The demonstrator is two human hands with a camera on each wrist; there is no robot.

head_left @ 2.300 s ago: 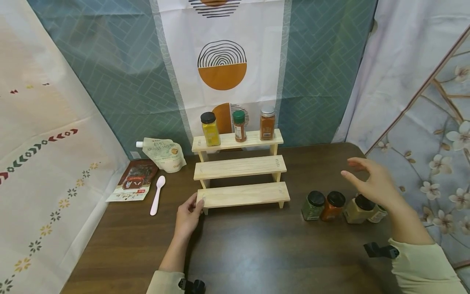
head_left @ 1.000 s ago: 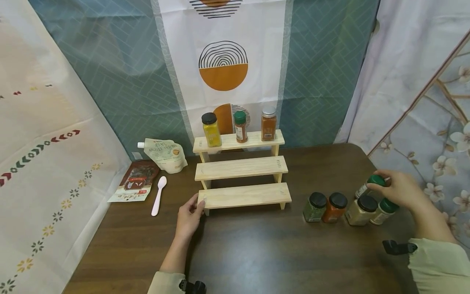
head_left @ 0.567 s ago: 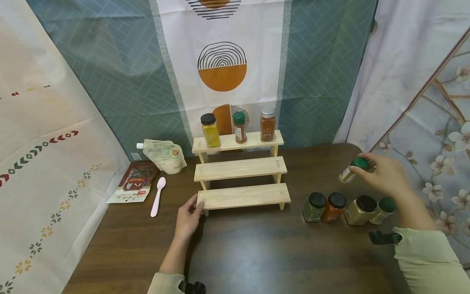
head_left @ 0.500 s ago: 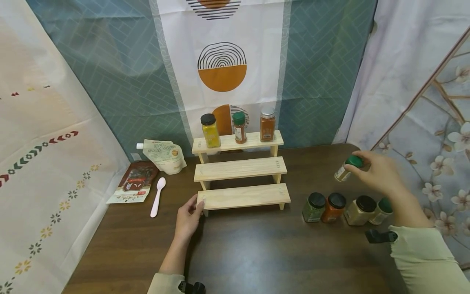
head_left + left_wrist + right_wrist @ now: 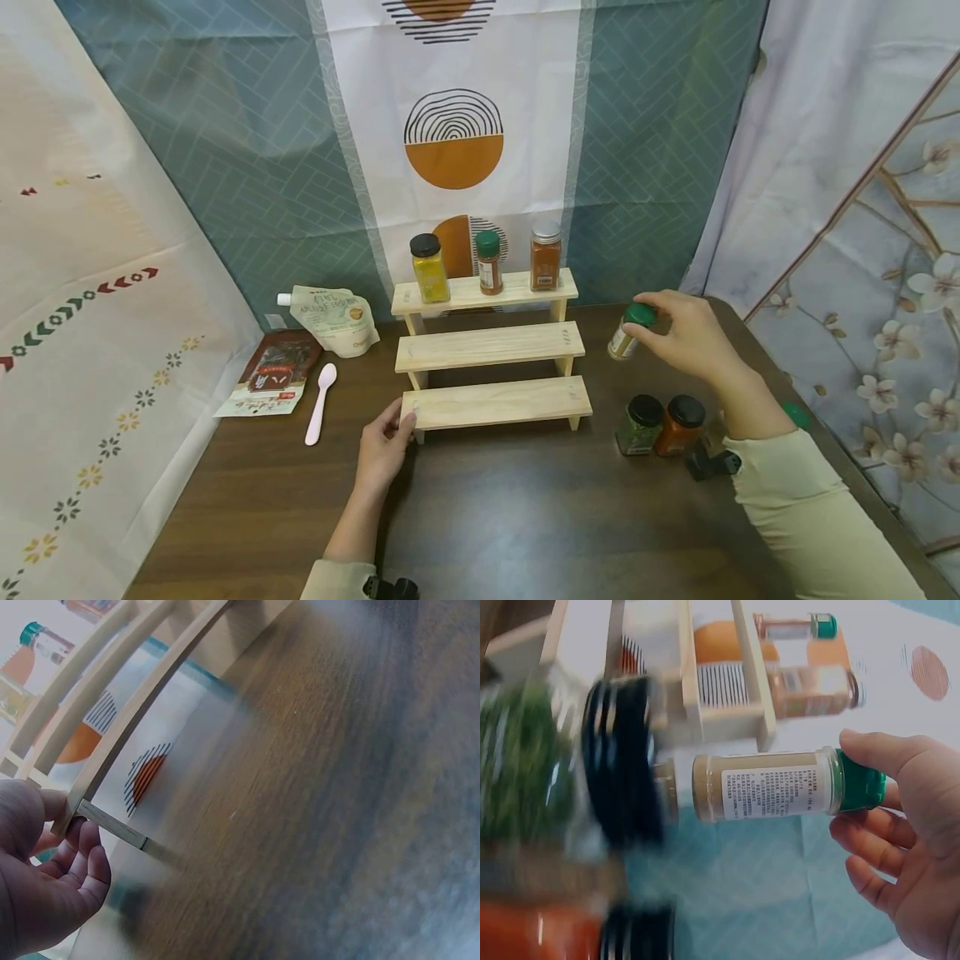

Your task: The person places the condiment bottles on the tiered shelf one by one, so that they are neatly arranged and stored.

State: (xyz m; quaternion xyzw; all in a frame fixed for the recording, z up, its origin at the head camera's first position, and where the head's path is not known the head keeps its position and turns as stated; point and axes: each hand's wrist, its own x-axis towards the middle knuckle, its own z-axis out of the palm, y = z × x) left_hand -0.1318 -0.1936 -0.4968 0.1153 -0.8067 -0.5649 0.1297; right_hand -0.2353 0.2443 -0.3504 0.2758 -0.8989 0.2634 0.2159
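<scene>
- Head view: the right hand [image 5: 686, 333] has the tan spice bottle [image 5: 628, 332] pinched by its green cap, the bottle tilted, at three o'clock from the wooden rack [image 5: 491, 346].
- Down at eight o'clock of the rack, the left hand [image 5: 381, 446] grips the end of the lowest shelf.
- Up on the top shelf, at twelve, three stand in a row: yellow bottle [image 5: 430, 271], small red-brown bottle [image 5: 489, 265], silver-capped bottle [image 5: 545, 260].
- Round at four o'clock on the worktop [image 5: 525, 517], the green-herb jar [image 5: 639, 427] sits just beside the orange-red jar [image 5: 679, 427]; a green cap [image 5: 797, 415] peeks out past the right sleeve.
- Over at nine, the spouted pouch [image 5: 336, 319] and the dark red packet [image 5: 273, 372], with the pink spoon [image 5: 320, 406] a touch lower.
- Left wrist view: thumb above the shelf, fingers curled below, the rack's short leg just beside them.
- Right wrist view: there's the tan spice bottle mid-picture, cap towards three o'clock between thumb and fingers, white label showing; the green-herb jar blurs at nine, the orange-red jar at eight, the rack at eleven.
</scene>
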